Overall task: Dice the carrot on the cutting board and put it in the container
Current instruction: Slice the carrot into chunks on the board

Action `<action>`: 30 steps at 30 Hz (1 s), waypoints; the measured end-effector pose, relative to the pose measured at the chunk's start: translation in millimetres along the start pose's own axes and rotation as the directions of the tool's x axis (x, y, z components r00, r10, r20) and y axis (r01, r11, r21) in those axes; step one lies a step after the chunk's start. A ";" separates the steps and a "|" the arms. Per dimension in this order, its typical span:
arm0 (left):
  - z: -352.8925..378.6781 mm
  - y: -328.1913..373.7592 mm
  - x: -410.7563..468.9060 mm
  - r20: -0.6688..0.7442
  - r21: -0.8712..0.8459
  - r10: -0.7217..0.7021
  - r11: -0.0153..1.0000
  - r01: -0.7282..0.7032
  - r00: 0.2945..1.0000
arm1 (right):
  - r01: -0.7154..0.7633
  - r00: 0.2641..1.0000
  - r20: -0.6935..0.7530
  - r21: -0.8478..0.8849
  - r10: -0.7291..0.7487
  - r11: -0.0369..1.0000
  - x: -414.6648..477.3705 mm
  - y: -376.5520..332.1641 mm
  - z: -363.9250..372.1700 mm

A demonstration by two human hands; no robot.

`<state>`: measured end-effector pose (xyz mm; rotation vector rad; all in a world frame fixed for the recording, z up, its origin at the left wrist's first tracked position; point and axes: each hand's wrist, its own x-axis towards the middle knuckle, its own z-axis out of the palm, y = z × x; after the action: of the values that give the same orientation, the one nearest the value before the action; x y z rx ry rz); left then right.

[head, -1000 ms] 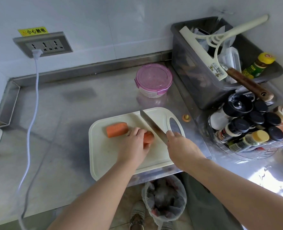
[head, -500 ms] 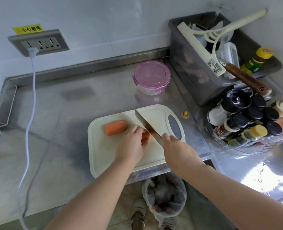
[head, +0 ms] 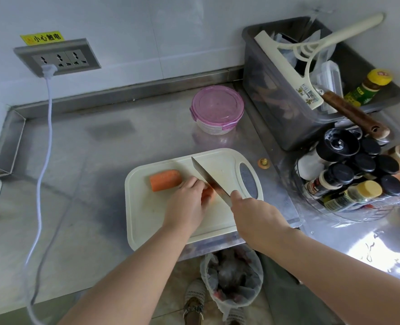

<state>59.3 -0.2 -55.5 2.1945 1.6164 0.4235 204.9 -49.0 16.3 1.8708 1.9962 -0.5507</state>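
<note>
Two carrot pieces [head: 165, 180] sit undiced on the cutting board [head: 147, 219]; the left hand [head: 187, 205] pinches one, the right hand [head: 253, 214] clamps the knife [head: 208, 177] on it, the container [head: 217, 109] still lidded.

I am seeing the steel tabletop [head: 88, 184] carrying the cutting board [head: 147, 219] at its front edge, the pink-lidded container [head: 217, 109] behind, a grey bin [head: 276, 102] and a white cable [head: 39, 184].
</note>
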 end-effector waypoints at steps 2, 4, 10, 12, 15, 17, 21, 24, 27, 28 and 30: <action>-0.1 -0.1 0.3 -0.003 -0.009 0.001 1.000 -0.001 1.000 | 0.014 1.000 0.002 -0.019 -0.014 1.000 2.1 0.4 0.6; 0.2 -0.4 0.3 0.003 -0.015 -0.005 1.000 0.005 1.000 | 0.010 1.000 0.014 0.022 -0.010 1.000 5.7 2.9 1.6; 1.9 -1.9 2.3 -0.003 -0.036 -0.005 0.999 0.005 1.000 | 0.047 0.999 0.012 0.143 -0.049 0.989 14.6 2.9 5.0; 2.9 -3.0 2.6 -0.003 -0.040 -0.001 0.999 0.001 1.000 | 0.045 0.999 0.005 0.154 -0.046 0.987 18.0 2.5 8.0; 2.5 -4.5 2.2 -0.007 -0.043 0.010 0.999 -0.011 1.000 | 0.019 1.000 0.017 0.144 -0.021 0.989 23.9 -0.3 12.0; 2.7 -4.6 2.0 -0.010 -0.047 0.015 0.999 -0.015 1.000 | 0.010 0.999 0.036 0.098 -0.013 0.995 26.9 -2.9 14.1; 2.8 -4.2 1.8 -0.010 -0.043 0.011 0.999 -0.011 1.000 | -0.008 1.000 0.021 0.038 0.008 0.999 28.8 -6.2 19.4; 3.7 -4.5 1.0 -0.001 -0.043 -0.001 0.999 0.001 1.000 | -0.031 1.000 -0.004 0.052 0.031 0.998 29.8 -11.6 21.2; 4.6 -4.9 -1.0 0.000 -0.033 -0.012 0.999 0.012 1.000 | -0.032 0.999 -0.033 0.087 0.035 0.996 30.6 -15.4 23.0; 4.9 -4.7 -1.7 -0.002 -0.035 -0.015 0.999 0.015 1.000 | -0.036 0.999 -0.035 0.097 0.040 0.995 30.6 -15.6 23.0; 5.0 -4.6 -2.2 -0.004 -0.035 -0.011 0.999 0.011 1.000 | -0.048 0.998 -0.026 0.113 0.051 0.992 32.7 -16.3 20.3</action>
<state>57.1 -1.7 -62.1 2.1595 1.6098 0.4502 186.3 -31.9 -17.0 1.9991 1.9685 -0.6388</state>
